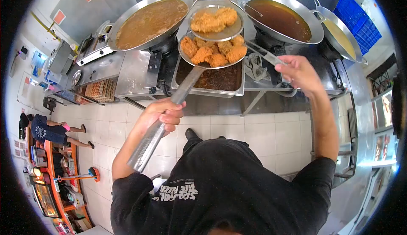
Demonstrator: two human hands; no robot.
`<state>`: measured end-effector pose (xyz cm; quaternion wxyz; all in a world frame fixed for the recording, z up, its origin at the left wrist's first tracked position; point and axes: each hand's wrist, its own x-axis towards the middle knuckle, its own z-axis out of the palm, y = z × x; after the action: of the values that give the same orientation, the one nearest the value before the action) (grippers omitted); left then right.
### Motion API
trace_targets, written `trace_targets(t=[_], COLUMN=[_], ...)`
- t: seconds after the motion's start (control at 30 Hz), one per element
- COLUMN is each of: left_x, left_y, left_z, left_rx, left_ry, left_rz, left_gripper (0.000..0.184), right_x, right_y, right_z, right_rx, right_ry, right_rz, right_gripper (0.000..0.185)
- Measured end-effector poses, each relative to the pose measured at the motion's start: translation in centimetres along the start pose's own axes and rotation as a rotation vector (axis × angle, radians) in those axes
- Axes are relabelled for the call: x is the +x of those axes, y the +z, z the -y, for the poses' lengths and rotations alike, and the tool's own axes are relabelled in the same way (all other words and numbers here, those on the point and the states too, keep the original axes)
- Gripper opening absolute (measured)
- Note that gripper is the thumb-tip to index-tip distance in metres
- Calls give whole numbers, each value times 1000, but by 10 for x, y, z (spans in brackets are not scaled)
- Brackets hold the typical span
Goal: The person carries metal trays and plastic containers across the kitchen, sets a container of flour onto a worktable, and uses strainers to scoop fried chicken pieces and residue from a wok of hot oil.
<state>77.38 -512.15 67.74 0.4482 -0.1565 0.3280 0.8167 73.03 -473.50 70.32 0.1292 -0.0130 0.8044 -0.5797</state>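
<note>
My left hand (pixel 163 113) is wrapped round the long metal handle (pixel 186 86) of a skimmer (pixel 215 67). Several golden-brown fried chicken pieces (pixel 217 58) lie in its bowl. My right hand (pixel 299 72) grips the handle of a wire-mesh strainer (pixel 218 36), held just above and behind the skimmer. More fried pieces (pixel 214 19) rest in the strainer. Both bowls hang over a rectangular metal tray (pixel 212 91) with a dark brown layer inside. Whether the two rims touch, I cannot tell.
Large woks of oil stand at the left (pixel 152 23), right (pixel 277 21) and far right (pixel 339 36). A grey cloth (pixel 256 67) lies beside the tray. Egg trays (pixel 99 90) sit at the left under the counter. Another person (pixel 46 131) stands far left.
</note>
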Motion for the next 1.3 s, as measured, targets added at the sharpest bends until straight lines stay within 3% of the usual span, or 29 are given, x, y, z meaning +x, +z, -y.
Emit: trace_targets(t=[0.07,0.2,0.23,0.33,0.47,0.6,1.13,1.23,1.3], left_x=[18,47,53,75,99,118,123,125,126], left_y=[-11,-23,-30,-47,-55,-73,-86,-94,-94], left_z=[-1,-7,-9,-17,-13,-9,23,31,37], left_rx=[25,-23,-57,-86,135,130,146,143,153], left_ry=[21,-48,-54,-56,97,83,131,132,141], left_rz=[-11,-10,3,12,-12,-2,-87,-78,-81], left_gripper=[19,13,13,9,14,13,12,15,16], right_x=[9,35,48,66,79,88,54,64,87], right_y=[9,25,22,31,56,81,82,82,77], right_z=[-21,-48,-64,-84,-98,-107,-76,-72,-93], right_rx=[-22,-167,-424,-730,-983,-1120,-1058,-998,-929], right_ry=[6,-47,-115,-401,-266,-293,-220,-197,-363], right_rz=[-33,-106,-133,-336,-383,-430,-381,-363,-430], right_gripper=[24,20,21,21,16,16,18,26,22])
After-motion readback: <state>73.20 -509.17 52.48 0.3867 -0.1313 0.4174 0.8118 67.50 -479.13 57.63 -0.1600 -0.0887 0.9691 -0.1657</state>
